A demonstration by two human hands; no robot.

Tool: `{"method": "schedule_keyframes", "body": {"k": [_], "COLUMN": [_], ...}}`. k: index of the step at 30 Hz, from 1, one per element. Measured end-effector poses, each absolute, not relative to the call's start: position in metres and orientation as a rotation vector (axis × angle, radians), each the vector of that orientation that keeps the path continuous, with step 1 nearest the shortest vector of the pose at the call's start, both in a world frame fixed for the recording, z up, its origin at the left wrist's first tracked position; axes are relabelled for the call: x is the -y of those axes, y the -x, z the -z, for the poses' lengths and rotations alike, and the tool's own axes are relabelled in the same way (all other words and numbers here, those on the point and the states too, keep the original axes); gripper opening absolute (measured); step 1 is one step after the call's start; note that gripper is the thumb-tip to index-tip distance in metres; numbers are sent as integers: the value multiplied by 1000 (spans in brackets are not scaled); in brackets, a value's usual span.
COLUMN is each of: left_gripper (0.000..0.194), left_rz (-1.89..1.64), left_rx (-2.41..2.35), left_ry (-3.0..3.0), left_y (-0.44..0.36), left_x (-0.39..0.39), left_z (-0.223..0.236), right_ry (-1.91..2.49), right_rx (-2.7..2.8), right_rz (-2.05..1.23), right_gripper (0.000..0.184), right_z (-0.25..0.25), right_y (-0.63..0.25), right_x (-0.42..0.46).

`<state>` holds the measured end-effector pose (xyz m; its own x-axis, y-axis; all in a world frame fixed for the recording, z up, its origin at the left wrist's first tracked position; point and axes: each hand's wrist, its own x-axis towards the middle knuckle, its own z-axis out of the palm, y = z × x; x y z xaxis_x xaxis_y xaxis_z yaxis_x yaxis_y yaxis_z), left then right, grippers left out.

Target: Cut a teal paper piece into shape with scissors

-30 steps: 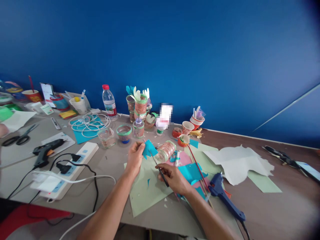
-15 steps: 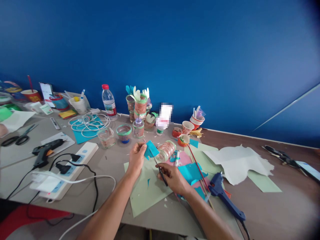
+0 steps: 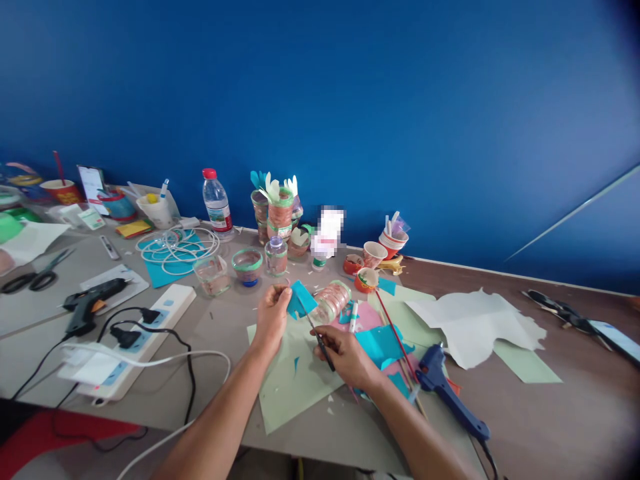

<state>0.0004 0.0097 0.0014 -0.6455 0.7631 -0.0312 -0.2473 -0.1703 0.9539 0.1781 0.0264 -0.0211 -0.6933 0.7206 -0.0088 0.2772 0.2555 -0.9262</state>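
My left hand [image 3: 273, 312] pinches a small piece of blue paper [image 3: 301, 300] by its left edge and holds it above the table. My right hand [image 3: 345, 353] is closed around a slim pair of scissors [image 3: 324, 348] with dark handles, mostly covered by the fingers. Their thin metal tips reach the lower edge of the blue paper. Beneath both hands lies a pale green sheet [image 3: 280, 400] with a small blue scrap [image 3: 296, 364] on it. Just behind the blue paper, a clear container wrapped in pinkish cord [image 3: 334, 299] rests on its side.
Right of my hands are blue paper [image 3: 383, 345], a marker [image 3: 353, 317], a red stick [image 3: 395, 328] and a blue glue gun [image 3: 450, 393]. A power strip [image 3: 170, 313], black glue gun [image 3: 95, 300] and coiled white cable [image 3: 175, 252] occupy the left. Cups and a bottle [image 3: 217, 207] line the wall.
Both hands keep almost the same pose, with the scissors tips still at the blue paper. The whole view has shifted very slightly.
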Motion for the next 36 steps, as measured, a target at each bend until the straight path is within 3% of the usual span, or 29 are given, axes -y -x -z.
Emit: {"method": "schedule_keyframes", "body": {"k": [36], "left_gripper": [42], "left_rz": [-1726], "left_rx": [-1112], "left_ry": [-513], "left_y": [-3], "left_x": [-9], "left_z": [-8], "right_ry": [883], "right_rx": [1963], "right_rz": [-1520], "right_gripper": [29], "right_z": [8], "right_y": [-179], "right_x": [-29]}}
